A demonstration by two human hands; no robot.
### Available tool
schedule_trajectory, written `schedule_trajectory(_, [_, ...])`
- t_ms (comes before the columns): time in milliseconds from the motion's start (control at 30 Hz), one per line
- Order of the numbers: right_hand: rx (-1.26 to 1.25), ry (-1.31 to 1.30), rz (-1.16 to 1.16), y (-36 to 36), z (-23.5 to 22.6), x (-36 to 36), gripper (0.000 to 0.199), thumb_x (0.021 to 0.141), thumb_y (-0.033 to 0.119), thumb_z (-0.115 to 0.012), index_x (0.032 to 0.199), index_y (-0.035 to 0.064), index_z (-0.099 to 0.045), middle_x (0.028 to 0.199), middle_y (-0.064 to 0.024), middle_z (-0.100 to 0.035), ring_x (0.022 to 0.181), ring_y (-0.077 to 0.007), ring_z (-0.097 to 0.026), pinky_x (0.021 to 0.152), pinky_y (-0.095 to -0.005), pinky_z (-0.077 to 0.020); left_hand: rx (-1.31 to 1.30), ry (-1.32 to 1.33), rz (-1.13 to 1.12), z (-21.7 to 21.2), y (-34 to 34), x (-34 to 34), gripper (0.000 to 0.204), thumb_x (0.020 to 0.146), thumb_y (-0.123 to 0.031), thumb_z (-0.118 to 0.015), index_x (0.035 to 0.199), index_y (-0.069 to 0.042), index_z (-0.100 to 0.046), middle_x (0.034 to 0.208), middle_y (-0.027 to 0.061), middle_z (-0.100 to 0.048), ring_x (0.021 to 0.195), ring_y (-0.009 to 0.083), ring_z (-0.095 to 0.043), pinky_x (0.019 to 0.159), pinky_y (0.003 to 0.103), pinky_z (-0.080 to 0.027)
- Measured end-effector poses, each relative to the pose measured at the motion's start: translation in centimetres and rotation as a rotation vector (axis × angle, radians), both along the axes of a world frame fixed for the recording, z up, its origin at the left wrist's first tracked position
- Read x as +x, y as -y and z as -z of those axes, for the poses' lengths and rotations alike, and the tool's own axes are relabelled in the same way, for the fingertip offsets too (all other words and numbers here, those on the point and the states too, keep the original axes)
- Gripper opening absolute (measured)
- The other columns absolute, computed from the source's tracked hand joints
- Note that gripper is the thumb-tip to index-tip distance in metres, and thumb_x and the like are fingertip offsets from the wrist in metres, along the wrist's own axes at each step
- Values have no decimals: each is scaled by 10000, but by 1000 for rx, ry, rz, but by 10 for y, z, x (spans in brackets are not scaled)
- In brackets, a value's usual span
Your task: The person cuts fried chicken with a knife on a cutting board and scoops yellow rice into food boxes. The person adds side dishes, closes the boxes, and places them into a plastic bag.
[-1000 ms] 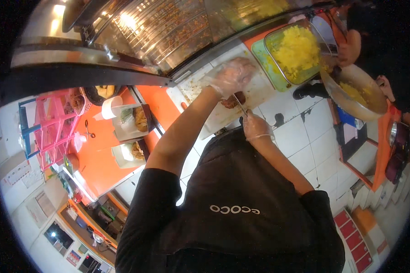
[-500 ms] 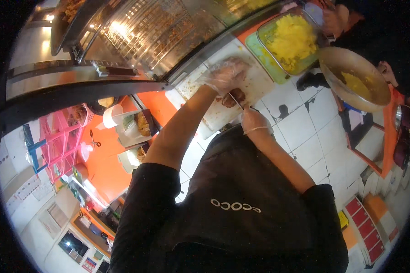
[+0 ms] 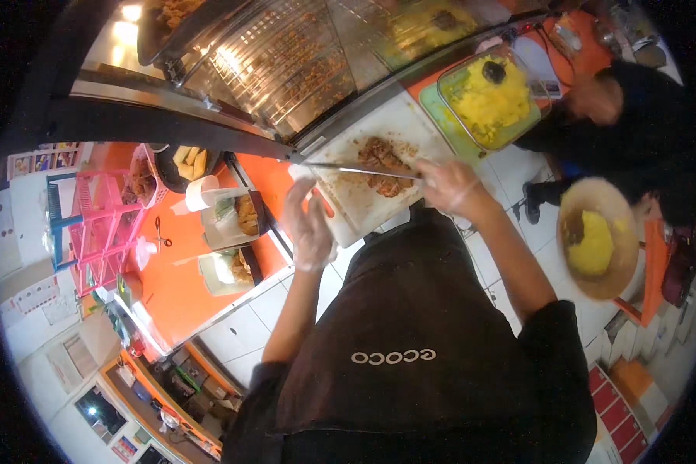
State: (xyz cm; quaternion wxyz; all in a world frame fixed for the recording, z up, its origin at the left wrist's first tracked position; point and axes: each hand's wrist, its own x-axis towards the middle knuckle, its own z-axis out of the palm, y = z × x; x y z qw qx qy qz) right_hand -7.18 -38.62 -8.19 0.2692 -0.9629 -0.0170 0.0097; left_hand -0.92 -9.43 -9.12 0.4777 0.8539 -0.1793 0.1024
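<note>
A white cutting board [image 3: 425, 127] lies in front of me, and browned, chopped meat [image 3: 389, 185] with crumbs is spread on it. My right hand [image 3: 450, 187], in a clear plastic glove, grips the handle of a long knife [image 3: 356, 168]. The blade points left across the board, over the meat. At the board's near left corner my left hand [image 3: 309, 224], gloved too, is raised off the meat with its fingers apart and nothing in them.
Left, on an orange counter [image 3: 185, 286], are food boxes [image 3: 226, 220], scissors [image 3: 159, 232] and a pink rack [image 3: 93, 232]. A heated display case [image 3: 286, 62] stands ahead. Right are a container of yellow food [image 3: 491, 104] and another person [image 3: 626, 116] by a round bowl [image 3: 630, 259].
My left hand has left the meat and moved left, toward me. The knife has swung flatter and now points left. The other person's bowl is lower in view.
</note>
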Motion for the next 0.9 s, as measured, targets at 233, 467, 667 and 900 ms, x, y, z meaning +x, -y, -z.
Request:
schedule_trajectory(233, [-302,-90,-535,-3,3,142,324,871,115,-566,1181,122,-661,1052,-168,-706,997,-376,-681,853,-490,-555,18,-115,-275,15,-47,-52,420,1058,-381,-489,1219,-15,-616,1224,170,-629,1178,339,-566,1016,465,-418])
schedule_trajectory(467, [-207,93,-409,-4,35,133,238,884,186,-649,1105,121,-710,1136,-125,-676,1075,-347,-651,901,-451,-540,57,-91,-275,17,-52,-65,355,1063,-281,-505,1284,-12,-573,1256,164,-624,1206,328,-555,1063,472,-387])
schedule_trajectory(667, [650,476,156,-13,17,-10,229,906,76,-671,1130,65,-622,963,-102,-629,884,-249,-640,801,-369,-516,-43,-131,-54,11,-9,-57,353,1033,-285,-546,1245,-8,-600,1219,165,-629,1198,310,-550,1048,439,-395])
schedule_trajectory(900, [496,437,758,59,53,-151,275,863,87,-719,1111,41,-611,886,-116,-660,809,-279,-667,761,-359,-540,-106,-216,357,5,99,-59,251,931,-63,-627,1173,-7,-591,1142,173,-629,1095,312,-574,977,432,-415])
